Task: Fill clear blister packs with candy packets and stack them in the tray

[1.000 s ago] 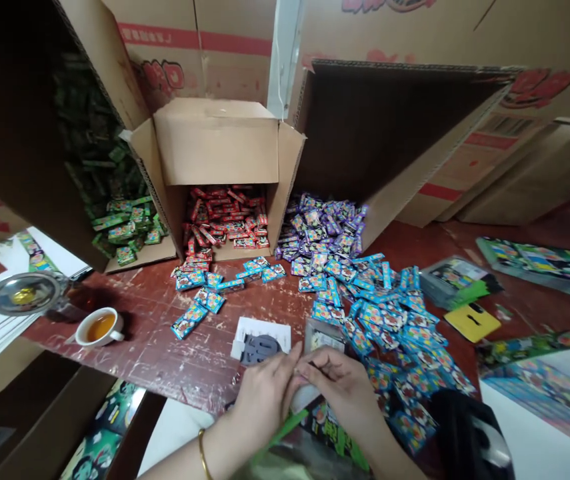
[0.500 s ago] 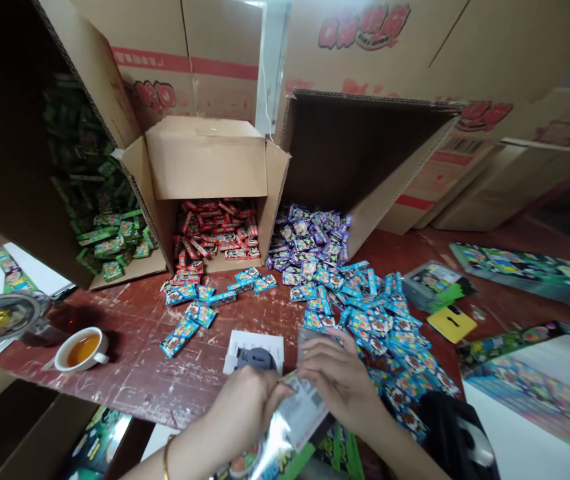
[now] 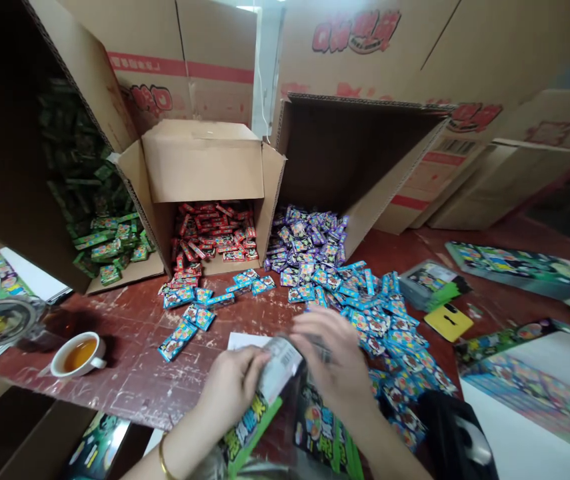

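My left hand (image 3: 232, 387), with a gold bangle at the wrist, pinches the upper edge of a printed plastic package (image 3: 249, 433) with a white label and a green border. My right hand (image 3: 337, 363) is smeared by motion, its fingers curved over the top of a second dark and green package (image 3: 317, 427). Whether it grips that package is unclear. Behind my left hand, a white card (image 3: 245, 340) lies mostly hidden. Many blue candy packets (image 3: 385, 327) are heaped just right of my right hand.
Three cardboard boxes stand behind: green packets (image 3: 109, 250), red packets (image 3: 215, 233), purple packets (image 3: 307, 243). A teacup (image 3: 79, 353) and glass teapot (image 3: 2, 323) are at left. At right lie a yellow card (image 3: 448, 323), a black object (image 3: 457, 433) and printed sheets (image 3: 529, 387).
My left hand has moved left and up with its package, tilting it away. My right hand has come apart from that package, and the second package now shows beneath it.
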The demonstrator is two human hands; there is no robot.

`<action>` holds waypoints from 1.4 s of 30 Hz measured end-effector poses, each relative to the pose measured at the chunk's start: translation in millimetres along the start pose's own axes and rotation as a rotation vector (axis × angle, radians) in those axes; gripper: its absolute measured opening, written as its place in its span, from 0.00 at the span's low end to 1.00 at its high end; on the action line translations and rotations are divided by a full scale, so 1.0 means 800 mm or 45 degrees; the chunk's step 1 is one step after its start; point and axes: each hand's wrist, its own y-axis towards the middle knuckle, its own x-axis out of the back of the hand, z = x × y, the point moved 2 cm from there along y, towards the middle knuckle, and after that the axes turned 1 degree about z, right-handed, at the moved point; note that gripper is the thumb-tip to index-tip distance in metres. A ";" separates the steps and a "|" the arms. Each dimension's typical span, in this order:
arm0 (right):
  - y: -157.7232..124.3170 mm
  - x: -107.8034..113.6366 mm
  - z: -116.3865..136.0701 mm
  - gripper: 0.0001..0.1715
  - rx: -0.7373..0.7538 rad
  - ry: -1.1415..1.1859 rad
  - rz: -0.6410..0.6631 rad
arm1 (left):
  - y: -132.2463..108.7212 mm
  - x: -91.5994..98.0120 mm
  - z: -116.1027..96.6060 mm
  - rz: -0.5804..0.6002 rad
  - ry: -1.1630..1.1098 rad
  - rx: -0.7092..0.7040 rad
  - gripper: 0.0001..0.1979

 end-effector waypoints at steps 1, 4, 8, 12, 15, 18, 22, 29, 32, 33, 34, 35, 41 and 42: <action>-0.007 0.000 -0.003 0.13 -0.154 0.032 -0.128 | 0.004 0.001 0.001 -0.074 -0.051 0.024 0.19; -0.026 -0.011 -0.023 0.28 -0.576 0.427 0.002 | 0.006 0.000 0.005 -0.198 -0.190 0.033 0.19; -0.029 -0.030 -0.043 0.19 -0.810 0.739 0.129 | 0.008 -0.012 0.004 -0.121 -0.527 0.133 0.19; -0.017 -0.041 -0.042 0.15 -0.758 0.699 0.047 | 0.019 -0.017 0.001 -0.116 -0.796 0.314 0.18; -0.032 -0.065 -0.032 0.13 -0.779 0.764 0.108 | 0.027 -0.004 0.004 -0.173 -0.890 0.392 0.19; -0.069 -0.100 -0.027 0.13 -0.847 0.846 0.271 | 0.034 0.020 0.013 -0.277 -1.067 0.530 0.21; -0.101 -0.119 -0.023 0.12 -0.863 1.004 0.467 | 0.043 0.041 0.024 -0.333 -1.096 0.584 0.22; -0.068 -0.118 -0.021 0.34 -0.708 0.554 0.085 | 0.038 0.000 0.019 -0.537 -0.552 0.373 0.17; -0.066 -0.140 -0.023 0.33 -0.753 0.507 0.039 | 0.037 -0.014 0.017 -0.554 -0.320 0.347 0.16; -0.069 -0.145 -0.023 0.33 -0.746 0.526 0.024 | 0.037 -0.016 0.019 -0.558 -0.289 0.351 0.17; -0.072 -0.148 -0.024 0.32 -0.737 0.538 0.006 | 0.039 -0.016 0.023 -0.554 -0.293 0.359 0.17; -0.074 -0.149 -0.025 0.30 -0.725 0.539 -0.008 | 0.040 -0.015 0.028 -0.544 -0.327 0.368 0.17; -0.001 -0.111 -0.077 0.21 -0.516 0.306 0.113 | 0.032 0.003 0.072 -0.516 -0.587 0.403 0.19; 0.031 -0.102 -0.096 0.19 -0.443 0.176 0.119 | 0.029 0.006 0.078 -0.512 -0.610 0.427 0.19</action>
